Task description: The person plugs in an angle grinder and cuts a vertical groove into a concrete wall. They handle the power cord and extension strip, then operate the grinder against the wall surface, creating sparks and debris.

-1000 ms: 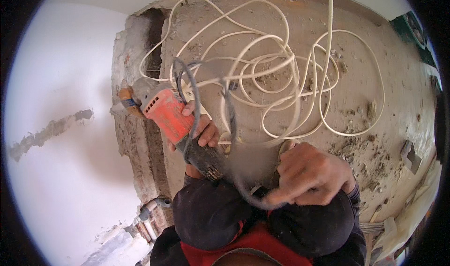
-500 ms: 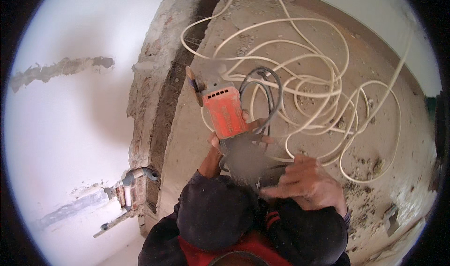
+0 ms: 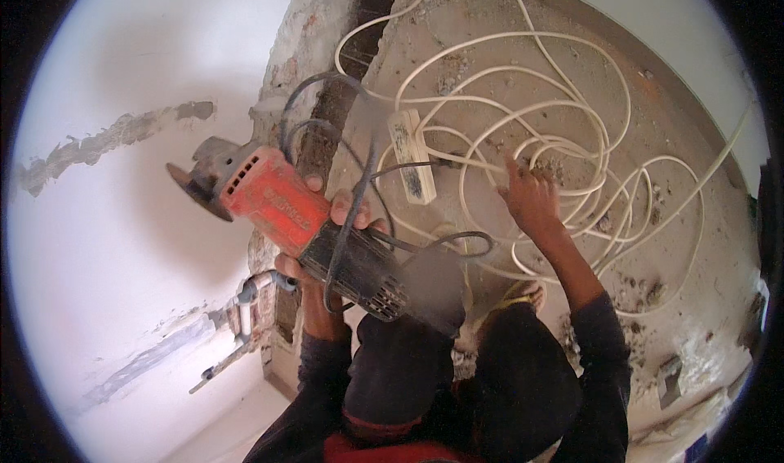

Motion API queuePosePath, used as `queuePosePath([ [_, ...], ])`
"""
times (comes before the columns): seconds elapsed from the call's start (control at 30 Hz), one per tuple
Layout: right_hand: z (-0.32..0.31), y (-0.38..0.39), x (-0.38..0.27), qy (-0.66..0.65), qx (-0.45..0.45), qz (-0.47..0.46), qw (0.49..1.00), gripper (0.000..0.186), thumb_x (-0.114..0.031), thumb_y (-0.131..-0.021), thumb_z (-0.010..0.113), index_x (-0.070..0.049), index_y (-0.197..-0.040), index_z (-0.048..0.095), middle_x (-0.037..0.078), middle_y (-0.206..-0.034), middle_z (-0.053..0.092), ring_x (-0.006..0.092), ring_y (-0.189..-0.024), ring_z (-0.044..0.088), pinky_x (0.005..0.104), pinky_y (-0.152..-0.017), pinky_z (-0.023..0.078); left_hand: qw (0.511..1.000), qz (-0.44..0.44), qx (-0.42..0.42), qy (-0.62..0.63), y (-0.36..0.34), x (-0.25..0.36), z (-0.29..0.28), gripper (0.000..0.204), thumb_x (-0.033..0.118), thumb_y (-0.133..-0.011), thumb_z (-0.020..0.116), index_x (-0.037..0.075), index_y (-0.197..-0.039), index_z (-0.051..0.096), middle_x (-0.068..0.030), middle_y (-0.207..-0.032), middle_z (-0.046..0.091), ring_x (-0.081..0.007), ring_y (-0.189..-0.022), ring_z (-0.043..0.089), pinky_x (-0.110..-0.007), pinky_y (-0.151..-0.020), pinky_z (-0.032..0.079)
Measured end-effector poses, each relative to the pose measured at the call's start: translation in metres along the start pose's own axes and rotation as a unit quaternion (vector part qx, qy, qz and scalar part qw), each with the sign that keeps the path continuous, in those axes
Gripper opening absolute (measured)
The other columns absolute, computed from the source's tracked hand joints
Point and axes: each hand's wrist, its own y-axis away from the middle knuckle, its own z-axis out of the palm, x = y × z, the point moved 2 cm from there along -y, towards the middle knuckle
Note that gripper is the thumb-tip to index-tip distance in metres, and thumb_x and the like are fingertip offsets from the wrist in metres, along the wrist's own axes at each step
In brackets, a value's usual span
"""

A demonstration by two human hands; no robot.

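Observation:
My left hand [image 3: 343,214] is closed around the body of a red and black angle grinder [image 3: 282,206], which tilts up to the left near the wall. Its cutting disc [image 3: 196,192] stands at the far left end, beside the grey head. A black power cord [image 3: 371,165] loops over the grinder and runs to a cream power strip [image 3: 415,157] on the floor. My right hand [image 3: 532,198] reaches over coiled white cable [image 3: 572,157], right of the strip, its fingers apart and the index finger stretched out. Whether it touches the cable I cannot tell.
Along the left wall runs a broken-out channel [image 3: 327,128] with rough masonry edges. Grey and white pipes [image 3: 249,300] stick out of the wall low on the left. Rubble [image 3: 641,296] lies on the dusty floor at right. My knees fill the lower middle.
The grinder has swung left toward the wall, tilted in my left hand. My right hand has moved up and away from my knee, over the cable. The power strip has come into view.

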Motion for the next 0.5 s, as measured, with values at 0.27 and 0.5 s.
queuePosePath([
  [0.27,-0.116,0.087,0.087,-0.258,0.170,0.175,0.935,0.038,-0.035,-0.095,0.054,-0.009,-0.121,0.063,0.021,-0.093,0.068,0.0324,-0.081,0.068,0.0429,-0.071,0.051,0.920,-0.037,0.282,-0.269,0.081,0.091,0.113,0.088,0.031,-0.064,0.081,0.011,-0.139,0.039,-0.0122,-0.113,0.054,-0.0330,-0.103,0.056,-0.048,-0.101,0.041],
  [0.5,-0.157,0.199,0.164,-0.234,0.219,0.284,0.904,0.032,-0.021,-0.096,0.051,0.001,-0.115,0.061,0.019,-0.101,0.066,0.0358,-0.094,0.063,0.0442,-0.089,0.047,0.868,-0.054,0.385,-0.309,0.121,0.174,0.217,0.086,0.020,-0.056,0.081,0.003,-0.129,0.039,-0.0155,-0.106,0.058,-0.0293,-0.099,0.059,-0.048,-0.093,0.049],
])
